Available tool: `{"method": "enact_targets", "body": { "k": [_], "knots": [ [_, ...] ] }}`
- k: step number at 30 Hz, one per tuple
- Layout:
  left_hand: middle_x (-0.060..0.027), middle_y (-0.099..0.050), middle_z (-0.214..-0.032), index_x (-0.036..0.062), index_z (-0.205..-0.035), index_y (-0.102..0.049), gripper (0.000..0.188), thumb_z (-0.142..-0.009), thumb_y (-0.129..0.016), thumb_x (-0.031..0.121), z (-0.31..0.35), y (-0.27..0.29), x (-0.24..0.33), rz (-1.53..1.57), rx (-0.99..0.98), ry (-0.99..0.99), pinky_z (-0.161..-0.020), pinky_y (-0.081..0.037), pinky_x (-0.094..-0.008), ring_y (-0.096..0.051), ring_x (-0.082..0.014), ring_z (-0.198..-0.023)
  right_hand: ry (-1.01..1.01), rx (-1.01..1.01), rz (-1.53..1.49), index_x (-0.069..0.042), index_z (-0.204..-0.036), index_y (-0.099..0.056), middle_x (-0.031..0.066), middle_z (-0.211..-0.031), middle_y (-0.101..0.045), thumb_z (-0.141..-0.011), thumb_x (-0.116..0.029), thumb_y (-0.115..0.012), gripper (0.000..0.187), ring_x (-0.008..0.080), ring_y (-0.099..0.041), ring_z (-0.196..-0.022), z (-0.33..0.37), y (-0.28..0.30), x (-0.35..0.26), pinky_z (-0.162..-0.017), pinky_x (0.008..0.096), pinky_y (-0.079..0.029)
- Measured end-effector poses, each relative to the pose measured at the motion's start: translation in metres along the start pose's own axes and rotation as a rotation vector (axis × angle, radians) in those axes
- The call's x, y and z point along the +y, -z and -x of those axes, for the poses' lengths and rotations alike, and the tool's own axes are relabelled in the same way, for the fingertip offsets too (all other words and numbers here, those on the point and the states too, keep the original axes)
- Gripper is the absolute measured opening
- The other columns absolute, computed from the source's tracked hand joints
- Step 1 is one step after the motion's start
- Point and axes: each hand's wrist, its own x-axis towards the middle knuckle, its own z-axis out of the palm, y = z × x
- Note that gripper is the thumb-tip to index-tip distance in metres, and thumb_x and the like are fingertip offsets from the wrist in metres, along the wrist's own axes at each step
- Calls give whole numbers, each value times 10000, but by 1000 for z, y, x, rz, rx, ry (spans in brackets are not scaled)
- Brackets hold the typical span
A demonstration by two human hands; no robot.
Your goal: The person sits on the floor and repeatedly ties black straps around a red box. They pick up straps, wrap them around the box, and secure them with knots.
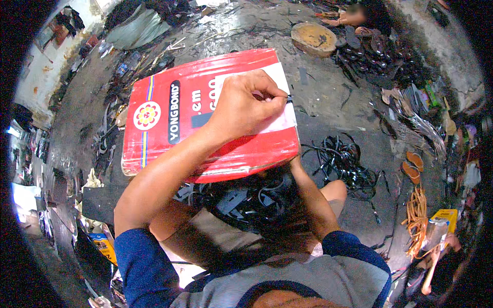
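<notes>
I note L hand (249, 107) pinching blk bit (289, 98); box (191, 97) over lap (213, 231), prob. worktop; R hand (296, 163) mostly hidden, grip unclear.

Grey, finely striped shirt (334, 280), 2 short navy sleeves (144, 264), navy neckband (280, 285); beige shorts (223, 227)

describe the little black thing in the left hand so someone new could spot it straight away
Find the big red box in front of the person, then the left hand over its white patch. At the fingertips, by the patch's right edge, is the small black piece: short and pinched, unlike the tangled black straps right of the box.
</notes>
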Motion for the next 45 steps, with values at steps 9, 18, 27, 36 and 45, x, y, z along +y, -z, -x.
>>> {"method": "enact_targets", "body": {
  "k": [9, 18, 27, 36, 45],
  "knots": [
    [-74, -715, -787, 21, -840, -778, 57, -793, -761, 49, -3, -3, -5, -13, 20, -161, -628, -546, -279, -688, -142, -695, -264, -33, 120, 1, -967, -700, 259, -974, -711, -852, -305, -737, 328, 488, -683, -914, 46, -6, 70, -799, 552, -568],
    [-91, -711, -980, 64, -1053, -777, 220, -846, -722, 17, -14, 9, -17, -287, -163, -687, -757, -585, -337, -713, -244, -874, -197, -49, 459, 33, -910, -703, 282, -984, -714, -864, -154, -610, 214, 475, -698, -937, 63, 27, 85, -814, 536, -575],
    [-101, -714, -887, 56, -948, -745, 75, -875, -756, 67, 7, 26, -26, -472, -66, -772, -691, -598, -345, -716, -256, -796, -315, 49, 504, 36, -1135, -618, 328, -1059, -694, -965, -200, -520, 307, 504, -675, -1011, 40, 202, 60, -902, 563, -538],
    [-107, -641, -980, 79, -1141, -776, 327, -840, -651, 48, 11, 19, -21, -304, -146, -497, -755, -519, -330, -637, -233, -870, -653, 428, 779, -28, -1142, -695, 233, -1116, -720, -922, -220, -613, 303, 385, -688, -1080, 80, 328, 93, -924, 507, -546],
    [-114, -641, -1056, 94, -1237, -726, 368, -877, -692, 163, 38, 19, 22, -496, -152, -407, -834, -532, -378, -644, -267, -958, 504, -497, 294, -52, -1248, -668, 196, -1281, -632, -732, -138, -767, 532, 398, -554, -1253, 130, 131, -68, -1085, 452, -463]
  ]
}}
